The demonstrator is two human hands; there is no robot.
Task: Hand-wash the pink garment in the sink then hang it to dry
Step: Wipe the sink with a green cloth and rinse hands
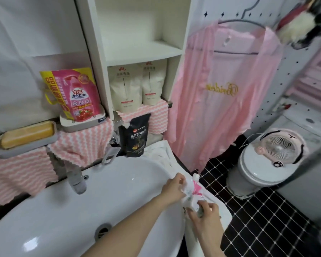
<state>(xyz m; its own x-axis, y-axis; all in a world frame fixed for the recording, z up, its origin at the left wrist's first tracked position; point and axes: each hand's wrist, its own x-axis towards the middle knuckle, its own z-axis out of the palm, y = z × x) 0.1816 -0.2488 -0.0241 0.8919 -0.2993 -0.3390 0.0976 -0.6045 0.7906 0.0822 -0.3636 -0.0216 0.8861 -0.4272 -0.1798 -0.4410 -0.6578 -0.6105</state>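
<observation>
Bathroom: the white sink (82, 210) holds no clothing, and the pink garment (220, 93) hangs on a hanger beside the shelf. Left hand (172, 190) and right hand (207, 212) curl their fingers round a spouted pouch (192, 190) at the rim. Washing looks unstarted.

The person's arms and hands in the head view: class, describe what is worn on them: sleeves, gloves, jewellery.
The left hand and right hand wear no gloves. Both arms are bare down to the frame's edge, with no sleeves in view. No watch, bracelet or ring shows, though blur could hide a thin one.
</observation>
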